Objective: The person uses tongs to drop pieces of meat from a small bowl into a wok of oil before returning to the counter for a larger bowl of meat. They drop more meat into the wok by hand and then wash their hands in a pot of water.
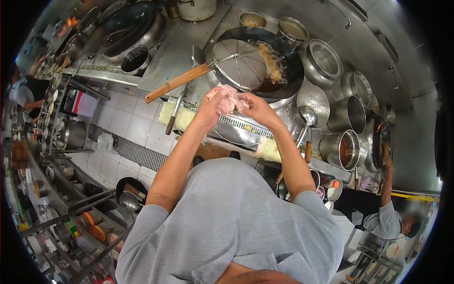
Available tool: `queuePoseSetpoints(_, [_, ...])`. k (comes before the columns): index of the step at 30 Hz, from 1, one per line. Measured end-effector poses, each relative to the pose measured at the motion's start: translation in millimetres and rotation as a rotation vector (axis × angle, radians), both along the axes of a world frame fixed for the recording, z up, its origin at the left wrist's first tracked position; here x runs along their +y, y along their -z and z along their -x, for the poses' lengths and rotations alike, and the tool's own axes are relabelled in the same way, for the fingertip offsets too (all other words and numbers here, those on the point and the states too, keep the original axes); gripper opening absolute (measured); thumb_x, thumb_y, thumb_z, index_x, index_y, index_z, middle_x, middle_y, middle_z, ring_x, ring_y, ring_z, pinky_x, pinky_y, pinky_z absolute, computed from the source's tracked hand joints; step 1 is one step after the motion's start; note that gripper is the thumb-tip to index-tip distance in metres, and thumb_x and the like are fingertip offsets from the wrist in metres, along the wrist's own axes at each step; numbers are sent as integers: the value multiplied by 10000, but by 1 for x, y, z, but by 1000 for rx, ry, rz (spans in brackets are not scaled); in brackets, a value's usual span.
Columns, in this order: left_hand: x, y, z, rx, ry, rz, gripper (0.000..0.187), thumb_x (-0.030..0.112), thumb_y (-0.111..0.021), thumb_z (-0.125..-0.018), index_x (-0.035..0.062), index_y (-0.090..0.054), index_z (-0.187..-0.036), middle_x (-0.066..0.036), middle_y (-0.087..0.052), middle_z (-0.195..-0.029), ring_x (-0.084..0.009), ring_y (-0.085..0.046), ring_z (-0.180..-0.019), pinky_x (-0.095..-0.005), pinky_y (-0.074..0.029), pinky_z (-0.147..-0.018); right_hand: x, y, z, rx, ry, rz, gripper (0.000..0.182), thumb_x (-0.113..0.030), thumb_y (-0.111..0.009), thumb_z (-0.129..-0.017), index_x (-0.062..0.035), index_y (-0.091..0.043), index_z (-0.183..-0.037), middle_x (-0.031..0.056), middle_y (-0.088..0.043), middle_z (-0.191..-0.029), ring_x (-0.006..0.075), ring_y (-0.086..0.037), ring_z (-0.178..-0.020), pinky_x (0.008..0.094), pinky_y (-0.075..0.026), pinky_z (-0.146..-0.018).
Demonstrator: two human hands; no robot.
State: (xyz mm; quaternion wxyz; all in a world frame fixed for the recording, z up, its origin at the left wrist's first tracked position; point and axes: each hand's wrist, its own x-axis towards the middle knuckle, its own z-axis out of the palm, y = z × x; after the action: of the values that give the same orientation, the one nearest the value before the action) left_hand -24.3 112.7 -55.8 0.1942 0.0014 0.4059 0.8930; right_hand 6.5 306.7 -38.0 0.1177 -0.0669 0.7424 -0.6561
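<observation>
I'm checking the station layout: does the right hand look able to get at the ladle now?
Probably yes: the ladle lies uncovered beside the right forearm, though the right hand is busy at the meat.

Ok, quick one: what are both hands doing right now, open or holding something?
Left hand: closed around a lump of pale pink, raw-looking meat.
Right hand: closed, fingers pinching the right edge of the same meat.

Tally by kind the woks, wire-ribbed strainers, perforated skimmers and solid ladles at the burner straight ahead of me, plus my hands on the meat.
Wok: 1
Wire-ribbed strainer: 1
Perforated skimmer: 1
Solid ladle: 1
Hands on the pink meat, left hand and right hand: 2
Total: 6
</observation>
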Motion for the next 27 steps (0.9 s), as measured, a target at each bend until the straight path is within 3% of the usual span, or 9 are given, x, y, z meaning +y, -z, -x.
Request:
queuePoseSetpoints(2, [-8,-18,1,24,36,9,245,197,-592,-946,31,-579,-1126,-85,-665,-986,-198,-684,-836,-348,-582,-622,15,18,5,49,-32,-302,285,-118,-617,-887,-6,-618,-1149,42,-650,-867,119,-596,-822,289,-483,-750])
queuePoseSetpoints(6, [-17,-22,9,59,15,21,274,226,-590,-950,39,-549,-1146,-87,-643,-986,-238,-675,-878,-361,-565,-619,33,20,10,-147,188,33,186,-96,-553,-911,-15,-643,-1052,20,-641,-796,121,-582,-742,285,-472,-674])
queuePoseSetpoints(11, [-24,-26,13,45,15,93,286,237,-569,-963,40,-527,-1166,-100,-619,-1030,-267,-672,-884,-363,-553,-607,79,3,14,-234,376,644,237,-77,-438,-931,34,-569,-1094,141,-642,-974,210,-614,-775,352,-522,-688])
queuePoseSetpoints(18, [-48,2,-8,-48,-22,84,244,226,-587,-956,57,-536,-1125,-72,-616,-980,-253,-669,-851,-338,-525,-575,189,-23,30,151,590,760,196,-155,-465,-964,8,-572,-981,148,-633,-1033,229,-601,-945,421,-510,-864])
queuePoseSetpoints(20, [-56,15,-14,-58,-54,66,240,222,-593,-952,59,-539,-1121,-67,-610,-960,-252,-665,-842,-339,-526,-575,215,-24,48,105,757,871,202,-161,-452,-969,8,-550,-919,160,-625,-1012,257,-610,-959,455,-518,-895])
queuePoseSetpoints(21, [-58,12,-18,-81,-69,79,235,222,-600,-948,67,-543,-1116,-58,-601,-935,-241,-661,-833,-336,-527,-569,232,-12,63,88,764,950,167,-103,-473,-956,38,-553,-997,153,-608,-955,276,-623,-952,461,-536,-881])
queuePoseSetpoints(24, [-67,20,-26,-76,-103,94,230,224,-600,-947,73,-551,-1113,-55,-605,-944,-230,-660,-831,-332,-528,-561,286,44,129,94,406,671,149,-36,-495,-938,53,-550,-1045,153,-599,-936,284,-639,-911,435,-556,-856])
queuePoseSetpoints(25, [-69,20,-28,-63,-111,108,219,226,-592,-954,74,-558,-1107,-52,-612,-953,-221,-664,-830,-329,-532,-560,240,6,124,10,651,506,124,-6,-526,-929,43,-554,-1039,106,-575,-868,232,-621,-787,366,-554,-750])
queuePoseSetpoints(27, [-74,18,-35,-75,-147,111,211,225,-587,-957,75,-560,-1103,-53,-618,-960,-220,-668,-830,-328,-536,-567,241,30,165,-81,425,460,136,-29,-533,-934,10,-552,-1062,70,-561,-853,174,-554,-715,316,-500,-661])
